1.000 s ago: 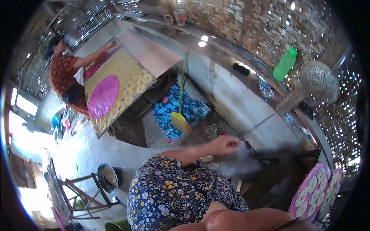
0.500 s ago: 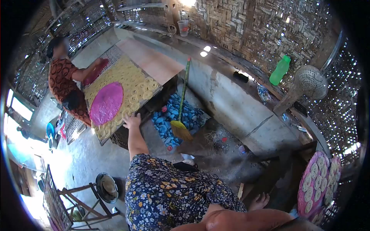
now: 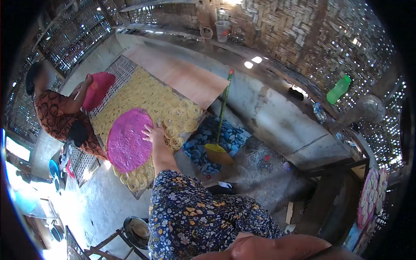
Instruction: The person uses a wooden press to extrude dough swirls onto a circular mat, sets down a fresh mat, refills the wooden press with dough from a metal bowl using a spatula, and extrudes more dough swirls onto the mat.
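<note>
My left hand [image 3: 154, 132] reaches forward with its fingers spread, touching the right edge of a round, shiny pink sheet [image 3: 128, 141]. That sheet lies over many pale yellow noodle-like coils [image 3: 173, 110] spread on a large woven rack. Some coils sit beside and beyond my left hand. My right hand does not show. A bare skin surface crosses the bottom of the view.
A co-worker [image 3: 60, 112] at the left holds up another round pink sheet [image 3: 98, 91]. A broom [image 3: 219, 154] stands by a blue pebble-patterned mat [image 3: 201, 134]. At right are a ladle-like strainer [image 3: 370, 108], a green bottle [image 3: 339, 89] and coil-covered pink sheets [image 3: 368, 197].
My left hand has moved from the rack's near edge onto the pink sheet. My right hand, low at the right before, has left the view. The co-worker has raised a pink sheet.
</note>
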